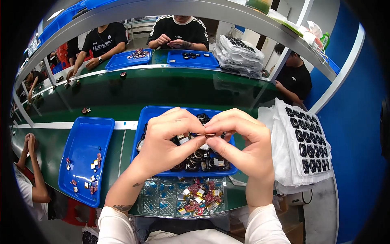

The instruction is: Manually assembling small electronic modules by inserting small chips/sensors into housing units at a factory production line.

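My left hand (pixel 164 138) and my right hand (pixel 248 142) meet over a blue tray (pixel 141 122). Thumbs and fingertips of both are closed on a small thin reddish part (pixel 209 134), seen edge-on and largely hidden by the fingers. Below it, the tray holds a heap of black round-faced housings (pixel 191 164), some with silvery pieces in them. Between my forearms lies a clear plastic compartment tray (pixel 148 207). Small red circuit boards with silvery, yellow-edged cells (pixel 201 197) are piled in its right half.
At left, another blue tray (pixel 79 154) holds scattered boards and cells. Stacked white trays (pixel 280 134) of black housings stand at right. Beyond runs a green conveyor belt (pixel 162 91) under a grey shelf frame (pixel 97 16). Co-workers sit across and at left.
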Demonstrator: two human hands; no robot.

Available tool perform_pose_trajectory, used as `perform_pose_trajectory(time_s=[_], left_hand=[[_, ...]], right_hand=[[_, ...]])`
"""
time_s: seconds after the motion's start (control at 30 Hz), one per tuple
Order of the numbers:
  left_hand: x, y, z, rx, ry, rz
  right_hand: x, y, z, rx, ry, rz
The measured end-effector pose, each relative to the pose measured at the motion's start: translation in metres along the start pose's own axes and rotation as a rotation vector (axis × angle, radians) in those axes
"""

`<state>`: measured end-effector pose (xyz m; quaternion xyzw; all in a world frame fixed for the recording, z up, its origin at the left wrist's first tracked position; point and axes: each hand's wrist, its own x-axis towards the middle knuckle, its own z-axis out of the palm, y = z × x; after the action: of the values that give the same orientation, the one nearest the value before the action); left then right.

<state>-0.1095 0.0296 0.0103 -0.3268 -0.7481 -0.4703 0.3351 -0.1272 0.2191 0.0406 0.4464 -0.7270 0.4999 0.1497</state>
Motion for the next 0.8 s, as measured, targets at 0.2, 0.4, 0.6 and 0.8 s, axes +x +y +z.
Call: perform_pose_trajectory(time_s=[0.2,0.4,0.6,0.8], left_hand=[[0.001,-0.001,-0.012,-0.168,-0.098,-0.015],[0.001,-0.002,-0.021,-0.114,-0.188,0.013],[0.0,0.001,-0.028,0.272,-0.226,0.028],[-0.003,-0.005,-0.021,-0.463,-0.075,-0.453]], right_hand=[[0.005,0.018,-0.002,0.309,-0.099,-0.05],[0.007,0.02,-0.002,0.343,-0.137,-0.034],[0.009,0.012,0.007,-0.143,-0.026,-0.216],[0.006,0.018,0.015,0.132,0.069,0.004]])
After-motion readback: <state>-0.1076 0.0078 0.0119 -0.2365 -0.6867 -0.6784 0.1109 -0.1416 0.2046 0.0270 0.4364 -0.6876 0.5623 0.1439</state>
